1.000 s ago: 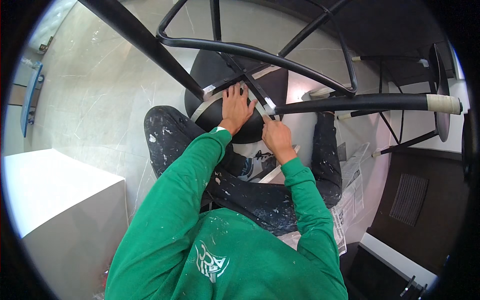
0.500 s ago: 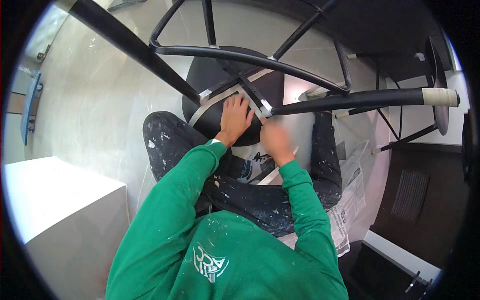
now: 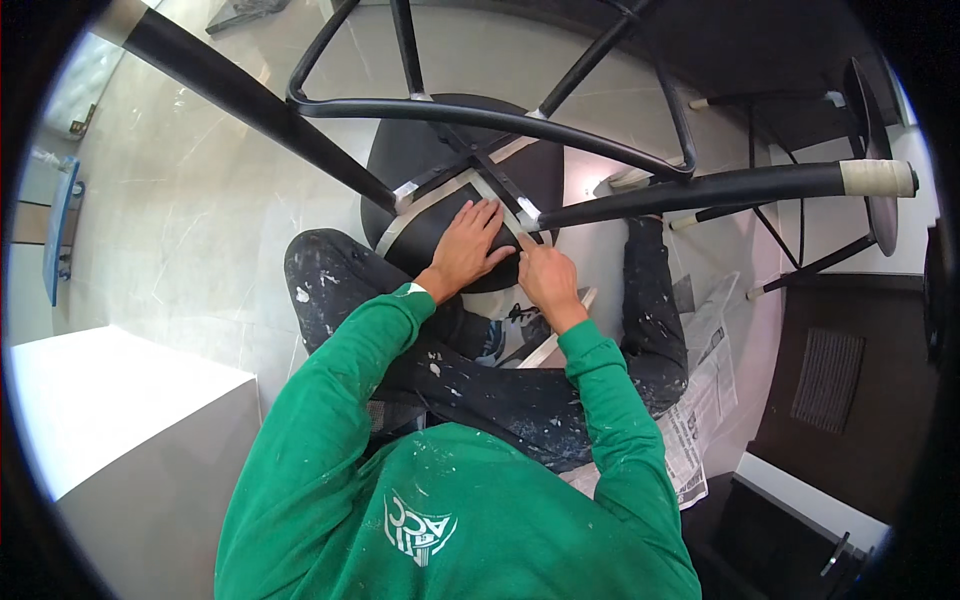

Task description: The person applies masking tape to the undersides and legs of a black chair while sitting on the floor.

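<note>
- One white box (image 3: 150,390), smooth and square-cornered, stands at lower left of the frame on a glossy grey floor (image 3: 200,200) with pale veins.
- At upper centre, an upturned stool lies in front of the seated worker, its rounded black seat (image 3: 410,150) underside up and its tubular legs rising toward the camera.
- Pale tape (image 3: 390,230), thin and matt, runs in a curving strip across the smooth black underside and angles beneath the stool's crossed flat bars.
- The left hand (image 3: 463,250) rests flat and open on the seat at centre, fingers slightly parted, with nothing visible in its hold. Even, spread pressure would likely steady the panel best.
- Just right of it, the right hand (image 3: 548,280) is partly curled, fingertips at the tape near a bar's end; whether it grips anything cannot be told. Short, firm strokes close to the metal should suit that tight corner, without creasing the strip.
- A round black leg (image 3: 700,202) reaches right, its end wrapped in cream tape (image 3: 878,178).
- Crumpled newspaper (image 3: 700,400) lies at lower right, below a second stool (image 3: 820,277) with slim dark legs.
</note>
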Demonstrator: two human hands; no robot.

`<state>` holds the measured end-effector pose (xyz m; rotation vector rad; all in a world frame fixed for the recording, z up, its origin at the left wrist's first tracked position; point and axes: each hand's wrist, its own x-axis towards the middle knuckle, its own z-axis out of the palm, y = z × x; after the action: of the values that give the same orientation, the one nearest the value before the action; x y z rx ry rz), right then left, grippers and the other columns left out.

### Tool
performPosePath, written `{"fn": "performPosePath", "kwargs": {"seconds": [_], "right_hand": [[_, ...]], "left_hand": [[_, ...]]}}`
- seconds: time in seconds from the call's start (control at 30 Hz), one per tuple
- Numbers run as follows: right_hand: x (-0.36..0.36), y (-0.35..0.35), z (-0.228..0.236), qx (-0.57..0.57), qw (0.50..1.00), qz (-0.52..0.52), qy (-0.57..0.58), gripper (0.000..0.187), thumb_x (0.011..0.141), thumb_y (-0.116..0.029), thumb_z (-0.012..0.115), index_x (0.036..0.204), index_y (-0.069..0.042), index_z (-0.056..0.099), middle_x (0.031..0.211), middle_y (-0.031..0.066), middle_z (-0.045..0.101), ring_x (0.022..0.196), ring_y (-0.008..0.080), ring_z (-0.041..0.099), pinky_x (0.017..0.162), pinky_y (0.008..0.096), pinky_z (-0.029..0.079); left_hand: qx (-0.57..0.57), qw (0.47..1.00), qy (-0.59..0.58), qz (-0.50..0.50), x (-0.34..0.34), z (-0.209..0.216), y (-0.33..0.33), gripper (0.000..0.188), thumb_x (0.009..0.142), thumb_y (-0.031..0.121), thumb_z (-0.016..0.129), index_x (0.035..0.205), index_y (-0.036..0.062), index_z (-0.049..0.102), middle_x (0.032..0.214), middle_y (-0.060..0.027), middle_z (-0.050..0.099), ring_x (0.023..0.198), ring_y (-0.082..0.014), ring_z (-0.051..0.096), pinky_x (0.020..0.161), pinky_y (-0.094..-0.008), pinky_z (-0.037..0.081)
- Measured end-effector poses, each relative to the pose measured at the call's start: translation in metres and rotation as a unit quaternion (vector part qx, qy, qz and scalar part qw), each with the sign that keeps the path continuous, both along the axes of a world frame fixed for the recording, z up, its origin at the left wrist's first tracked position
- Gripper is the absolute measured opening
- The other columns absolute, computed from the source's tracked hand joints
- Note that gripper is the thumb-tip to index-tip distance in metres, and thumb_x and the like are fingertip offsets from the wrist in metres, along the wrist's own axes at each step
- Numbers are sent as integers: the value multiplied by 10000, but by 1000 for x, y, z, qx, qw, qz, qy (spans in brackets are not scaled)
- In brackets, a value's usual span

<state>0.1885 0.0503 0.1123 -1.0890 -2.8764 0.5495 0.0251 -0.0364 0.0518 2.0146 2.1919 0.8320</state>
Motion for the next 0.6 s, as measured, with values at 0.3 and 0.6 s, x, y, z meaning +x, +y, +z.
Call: {"fn": "performPosePath", "kwargs": {"seconds": [0.3,0.6], "right_hand": [[-12,-11,35,47,996,25,67,300,933,-170,590,1180,-33,691,831,214,707,752,400,707,687,503,569],[-5,1,9,58,998,32,23,269,931,-160,568,1131,-34,696,821,226,710,753,412,710,693,507,572]], "left_hand": [[-58,994,54,69,-2,-2,6,997,858,641,653,1476,-98,393,1530,-250,433,1463,-359,371,1220,-517,255],[-47,995,60,58,-1,-1,7,942,906,654,584,1483,-68,401,1532,-276,417,1457,-380,375,1211,-536,246]]}}
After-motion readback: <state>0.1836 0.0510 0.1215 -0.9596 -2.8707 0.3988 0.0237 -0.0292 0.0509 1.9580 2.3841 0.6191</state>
